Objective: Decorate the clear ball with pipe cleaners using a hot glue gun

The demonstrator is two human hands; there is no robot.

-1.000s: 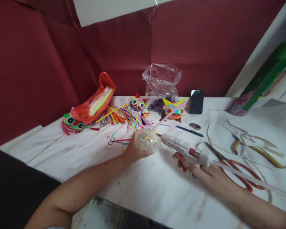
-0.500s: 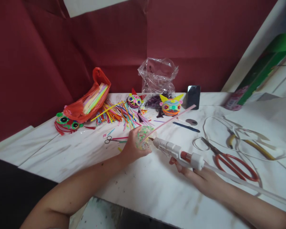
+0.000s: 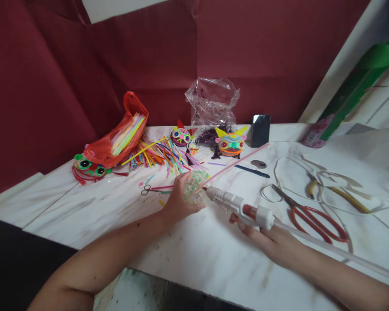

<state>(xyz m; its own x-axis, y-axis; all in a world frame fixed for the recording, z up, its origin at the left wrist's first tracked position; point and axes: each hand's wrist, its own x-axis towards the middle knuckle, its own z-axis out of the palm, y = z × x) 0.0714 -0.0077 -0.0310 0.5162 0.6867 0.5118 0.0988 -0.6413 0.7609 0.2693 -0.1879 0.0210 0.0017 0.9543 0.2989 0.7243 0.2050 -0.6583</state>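
Note:
My left hand point(image 3: 181, 198) is wrapped round a clear ball speckled with green and other colours point(image 3: 194, 190). A long pink strip point(image 3: 235, 166) sticks out from the ball's face toward the upper right. In my right hand point(image 3: 269, 237) is a white glue gun point(image 3: 231, 201), a long glue stick point(image 3: 327, 246) trailing from its back. The gun's nozzle is at the ball, by the lower end of the strip; whether it touches cannot be made out. My right fingers are partly hidden behind the gun.
Red-handled scissors point(image 3: 314, 220), pliers point(image 3: 346, 198) and a white cord point(image 3: 278, 168) lie right. Behind stand decorated heads, one yellow-horned point(image 3: 231, 143), a phone point(image 3: 261, 131) and a clear plastic bag point(image 3: 212, 101). A red bag point(image 3: 119, 138), coloured strips point(image 3: 171, 155) and small scissors point(image 3: 145, 190) are left.
The whole view has shifted slightly. The glue gun's nozzle stays at the ball, and both hands keep nearly the same grip and place.

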